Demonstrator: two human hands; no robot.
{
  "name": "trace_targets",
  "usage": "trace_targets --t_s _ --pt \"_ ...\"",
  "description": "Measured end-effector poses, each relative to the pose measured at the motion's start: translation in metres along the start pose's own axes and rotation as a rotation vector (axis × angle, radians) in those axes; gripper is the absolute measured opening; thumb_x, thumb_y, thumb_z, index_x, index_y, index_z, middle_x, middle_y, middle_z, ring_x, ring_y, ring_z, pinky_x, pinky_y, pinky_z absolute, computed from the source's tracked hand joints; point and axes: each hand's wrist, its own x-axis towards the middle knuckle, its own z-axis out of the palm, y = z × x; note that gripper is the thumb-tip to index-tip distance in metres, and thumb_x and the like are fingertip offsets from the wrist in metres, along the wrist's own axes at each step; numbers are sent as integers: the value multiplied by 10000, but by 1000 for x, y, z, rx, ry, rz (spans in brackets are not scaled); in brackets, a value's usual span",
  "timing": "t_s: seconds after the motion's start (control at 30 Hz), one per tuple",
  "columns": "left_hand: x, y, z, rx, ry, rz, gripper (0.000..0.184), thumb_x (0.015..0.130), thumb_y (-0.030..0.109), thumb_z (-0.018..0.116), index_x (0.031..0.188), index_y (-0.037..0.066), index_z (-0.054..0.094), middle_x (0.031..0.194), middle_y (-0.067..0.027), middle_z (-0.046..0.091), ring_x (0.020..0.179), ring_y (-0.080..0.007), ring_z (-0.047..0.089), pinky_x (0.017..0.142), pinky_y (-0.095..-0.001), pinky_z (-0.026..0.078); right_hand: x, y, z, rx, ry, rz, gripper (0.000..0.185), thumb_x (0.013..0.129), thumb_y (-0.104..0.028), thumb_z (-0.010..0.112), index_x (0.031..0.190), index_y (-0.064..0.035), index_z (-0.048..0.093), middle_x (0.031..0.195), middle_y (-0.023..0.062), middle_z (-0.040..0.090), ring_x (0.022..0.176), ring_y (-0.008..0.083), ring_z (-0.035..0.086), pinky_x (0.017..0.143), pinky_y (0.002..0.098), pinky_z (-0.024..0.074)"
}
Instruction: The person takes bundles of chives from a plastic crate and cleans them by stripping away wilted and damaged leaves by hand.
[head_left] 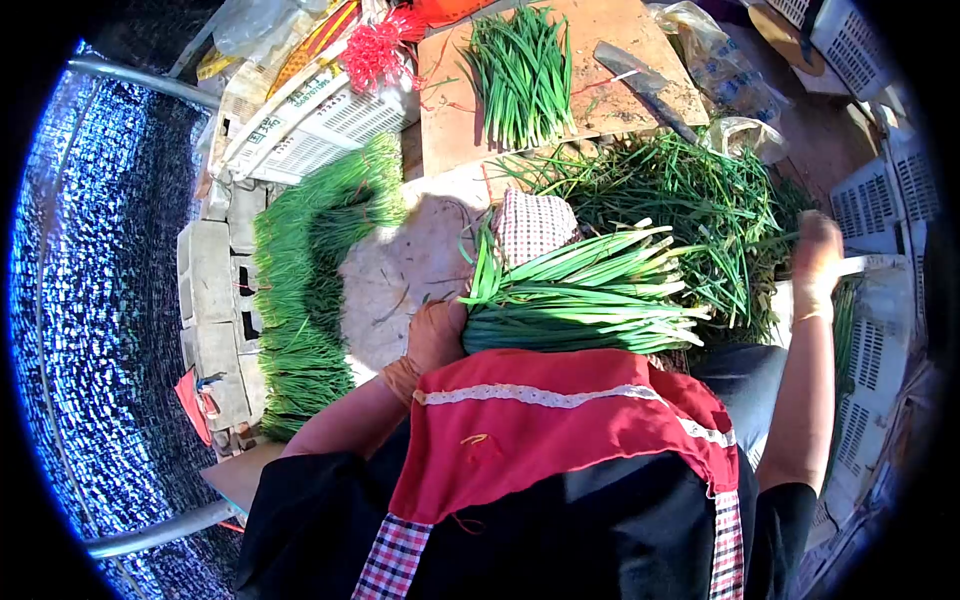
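Note:
A loose bunch of garlic chives (590, 300) lies across my lap, its pale cut ends fanned to the right. My left hand (437, 335) is closed round its leafy left end, fingers partly hidden by the leaves. Out to the right, my right hand (818, 255) is beside a heap of loose chive leaves (700, 215), near the white crates. Motion blur smears its fingers, so I cannot tell whether it holds anything. A checked cloth (535, 227) shows just behind the bunch.
Bundled chives (290, 270) stand in a curved row at left, along grey blocks (212, 290). Ahead, a wooden board (440, 110) bears another chive bunch (520, 80) and a broad knife (645, 85). Red ties (380, 50) hang on a white crate (330, 120); more crates (870, 340) line the right.

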Motion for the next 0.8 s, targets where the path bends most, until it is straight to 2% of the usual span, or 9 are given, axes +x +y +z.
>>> trace_targets --t_s 0.03,0.13,0.27,0.37,0.43,0.53,0.57,0.7,0.8 --pt "0 3 -3 -10 -10 -33 415 557 272 700 882 89 518 663 -155 546 655 -379 546 562 -451 414 1 -29 -20 -416 200 -36 242 824 -204 521 951 -21 619 988 137 616 914 278 579 794 349 448" --pt "2 9 -4 -64 2 -48 423 557 275 700 896 91 526 666 -158 547 655 -378 548 568 -453 417 -26 -70 3 -310 133 -293 249 792 -207 600 982 -48 625 1014 144 610 1009 276 548 864 328 423" --pt "0 -3 1 125 -102 -19 450 570 296 693 949 102 550 663 -153 550 649 -363 553 574 -450 429 -79 -100 78 134 -871 390 324 732 -308 656 964 -82 632 961 142 622 960 275 560 854 327 425" --pt "19 17 -29 18 -89 225 364 635 285 646 941 106 567 639 -131 549 632 -347 555 581 -451 435 -90 -82 109 389 -1111 141 340 751 -305 636 979 -54 615 969 151 617 953 278 559 837 308 430" --pt "47 41 -67 337 -141 203 285 696 228 577 960 120 586 586 -106 534 563 -307 551 530 -433 434 -92 -83 104 900 -963 732 180 786 -85 605 957 -26 611 886 37 629 804 123 576 734 255 455" --pt "103 70 -133 600 -88 528 415 704 114 533 1118 140 545 596 -104 543 540 -270 550 517 -390 446 -93 -102 80 1352 -841 471 157 789 -115 624 920 -31 611 878 24 625 813 115 562 743 242 441" --pt "121 120 -168 679 -352 421 335 733 174 524 1060 133 582 675 -119 579 649 -288 585 594 -388 464 -91 -88 87 1276 -792 397 246 792 -142 615 999 -15 576 958 47 608 867 161 573 807 270 437" --pt "142 187 -193 629 -325 733 301 787 230 480 1073 200 571 782 -127 611 690 -303 600 600 -386 466 -99 -112 73 1032 -390 203 65 808 -95 603 830 -37 587 768 -11 588 694 81 499 670 213 409" --pt "160 217 -190 775 -400 378 352 775 192 502 1114 259 572 755 -125 613 665 -311 600 600 -380 473 -103 -108 63 1001 -354 59 67 847 -77 537 828 -27 578 757 15 597 673 100 508 671 222 413"
